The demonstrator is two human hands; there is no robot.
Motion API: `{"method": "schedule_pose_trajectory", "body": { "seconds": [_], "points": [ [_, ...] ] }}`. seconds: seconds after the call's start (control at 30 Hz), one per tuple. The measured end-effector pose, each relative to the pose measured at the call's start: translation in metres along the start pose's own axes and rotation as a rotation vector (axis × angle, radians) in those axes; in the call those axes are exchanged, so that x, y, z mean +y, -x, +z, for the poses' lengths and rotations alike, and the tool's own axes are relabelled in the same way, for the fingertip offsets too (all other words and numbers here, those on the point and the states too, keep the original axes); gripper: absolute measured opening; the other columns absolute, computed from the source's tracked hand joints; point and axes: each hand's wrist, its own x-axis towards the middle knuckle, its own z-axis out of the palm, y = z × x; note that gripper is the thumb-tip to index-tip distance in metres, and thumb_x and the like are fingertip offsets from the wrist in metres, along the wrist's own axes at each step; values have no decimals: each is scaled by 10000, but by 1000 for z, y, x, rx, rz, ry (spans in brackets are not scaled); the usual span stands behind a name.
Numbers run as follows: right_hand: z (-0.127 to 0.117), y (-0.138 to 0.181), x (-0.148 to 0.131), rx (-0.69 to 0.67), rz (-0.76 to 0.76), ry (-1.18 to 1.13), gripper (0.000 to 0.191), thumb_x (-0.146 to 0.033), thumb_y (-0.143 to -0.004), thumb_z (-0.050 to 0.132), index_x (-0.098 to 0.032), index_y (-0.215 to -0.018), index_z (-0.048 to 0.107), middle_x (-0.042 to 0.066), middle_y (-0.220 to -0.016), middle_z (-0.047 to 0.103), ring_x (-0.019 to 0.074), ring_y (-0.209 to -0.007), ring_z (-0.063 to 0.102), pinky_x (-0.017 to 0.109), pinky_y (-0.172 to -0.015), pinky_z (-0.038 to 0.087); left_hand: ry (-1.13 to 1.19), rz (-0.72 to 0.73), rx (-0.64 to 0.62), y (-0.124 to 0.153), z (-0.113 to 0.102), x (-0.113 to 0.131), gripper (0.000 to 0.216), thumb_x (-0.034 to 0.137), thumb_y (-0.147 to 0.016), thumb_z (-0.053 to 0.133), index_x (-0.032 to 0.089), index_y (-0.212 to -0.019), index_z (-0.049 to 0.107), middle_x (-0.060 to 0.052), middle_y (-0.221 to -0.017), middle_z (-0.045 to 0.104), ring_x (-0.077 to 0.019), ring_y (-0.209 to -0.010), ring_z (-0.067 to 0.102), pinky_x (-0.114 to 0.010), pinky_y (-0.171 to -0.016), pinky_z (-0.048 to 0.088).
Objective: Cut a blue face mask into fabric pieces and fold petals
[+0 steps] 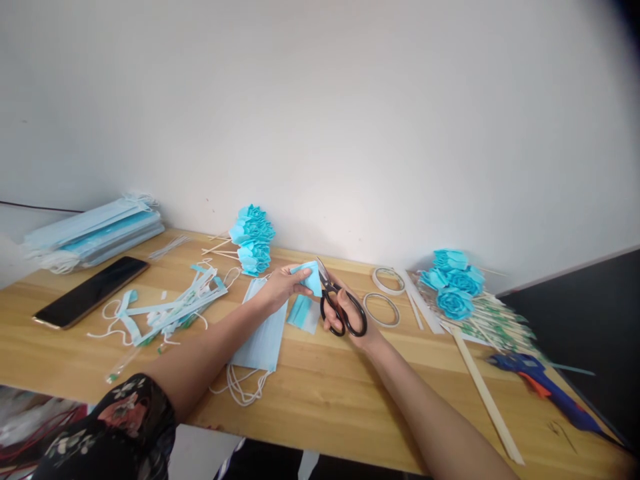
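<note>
Blue fabric piece (pixel 314 281) is up off the table (pixel 325 393), pinched between thumb and fingers of my left hand (pixel 285 288); its free end points right, toward the scissors. Black-handled scissors (pixel 329 289) gripped in my right hand (pixel 346 308), fingers in the loops. Long axis slants: tips away from me and slightly left, handles toward me. Blades sit right at the piece's right edge; can't tell if they touch. Below: cut blue-and-white piece (pixel 303 315) flat on the wood, then a pleated face mask (pixel 261 330), long axis running away from me, leaning right. Right of the scissors, two tape rolls (pixel 383 311). Far right, blue glue gun (pixel 550 387), nozzle pointing left; any lettering too blurred to read.
</note>
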Motion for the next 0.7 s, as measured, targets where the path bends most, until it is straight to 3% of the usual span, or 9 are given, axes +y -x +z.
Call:
{"method": "schedule_pose_trajectory", "body": {
  "seconds": [0.57,0.7],
  "points": [
    [3,1,-1,6,-38,34,761,-633,-855,500,-196,-1457,342,-92,-523,433,61,-340,302,258,-452,486,17,9,-11,2,4,4,401,420,-648,804,77,-838,719,-79,-747,700,-146,-641,637,-265,-607,554],
    [3,1,-8,85,-96,56,728,-620,-866,493,-206,-1449,359,-94,-515,395,67,-352,299,243,-423,452,30,7,13,-2,-4,-3,371,403,-655,803,84,-821,711,-63,-720,693,-141,-629,636,-276,-620,561]
  ]
}}
